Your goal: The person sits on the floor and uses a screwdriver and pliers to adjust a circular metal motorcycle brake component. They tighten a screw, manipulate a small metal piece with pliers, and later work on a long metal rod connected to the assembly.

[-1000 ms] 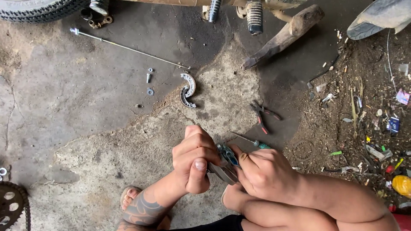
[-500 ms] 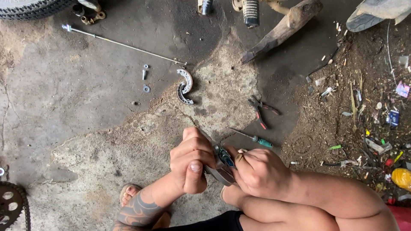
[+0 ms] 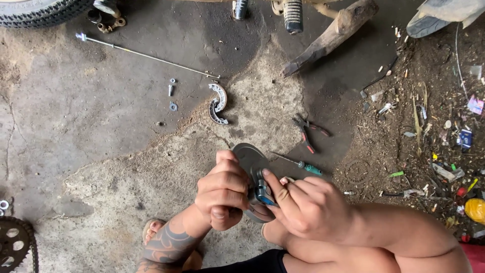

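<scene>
From the head view, your left hand (image 3: 224,191) clenches around the round grey metal plate (image 3: 248,157), held above the concrete floor (image 3: 101,126). Your right hand (image 3: 308,210) grips its blue-grey part (image 3: 263,192) with 2 fingertips (image 3: 269,178).

you have a long thin metal rod (image 3: 144,54) lying across the stained concrete floor (image 3: 76,131), its far end near the tyre (image 3: 40,10) at the top left. just below the rod sit a small bolt (image 3: 171,90) and a washer (image 3: 173,106), with a curved brake shoe (image 3: 218,103) just beside them. to the right you see red-handled pliers (image 3: 309,132) and, near them, a green-handled screwdriver (image 3: 298,163). a rough wooden log (image 3: 331,38) leans in from the top. a sprocket with its chain (image 3: 15,245) shows at the bottom left. scattered litter (image 3: 444,151) covers the dirt on your right.
</scene>
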